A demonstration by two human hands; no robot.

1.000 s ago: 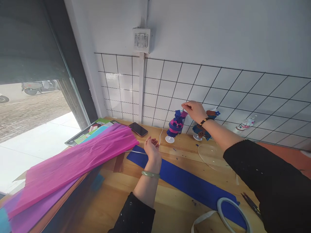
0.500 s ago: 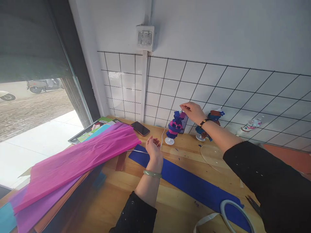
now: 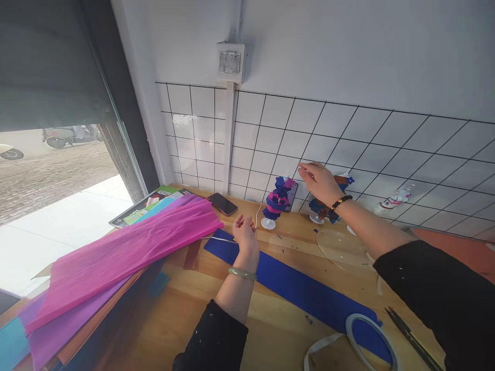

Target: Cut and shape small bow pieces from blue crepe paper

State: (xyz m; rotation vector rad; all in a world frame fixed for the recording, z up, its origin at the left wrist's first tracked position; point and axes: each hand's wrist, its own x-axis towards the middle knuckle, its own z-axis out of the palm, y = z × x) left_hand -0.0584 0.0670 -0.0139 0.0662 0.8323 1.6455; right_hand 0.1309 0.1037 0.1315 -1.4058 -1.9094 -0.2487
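My right hand [image 3: 319, 180] is raised beside the top of a small stand figure [image 3: 278, 198] wrapped in ruffled blue and pink paper. It does not touch the figure; its thumb and index tip are slightly apart, with nothing visible between them. The figure stands upright on a round white base. Low in front of it, my left hand [image 3: 245, 234] hovers palm up, fingers loosely curled and no object seen in them. Under the left wrist lies a long strip of blue crepe paper [image 3: 301, 288]. A white tape roll [image 3: 350, 327] rests on the strip's right end.
Pink crepe paper [image 3: 135, 252] tops a stack of coloured sheets at left. A phone [image 3: 223, 204] lies by the wall; another leans behind the figure. Further right are a blue-brown figure [image 3: 342, 180], a white one [image 3: 398, 198], a clear disc [image 3: 340, 250] and scissors [image 3: 410, 335].
My right hand has moved right, away from the top of the blue and pink figure, and the fingertips have parted slightly. My left hand is nearly still. The view has shifted slightly.
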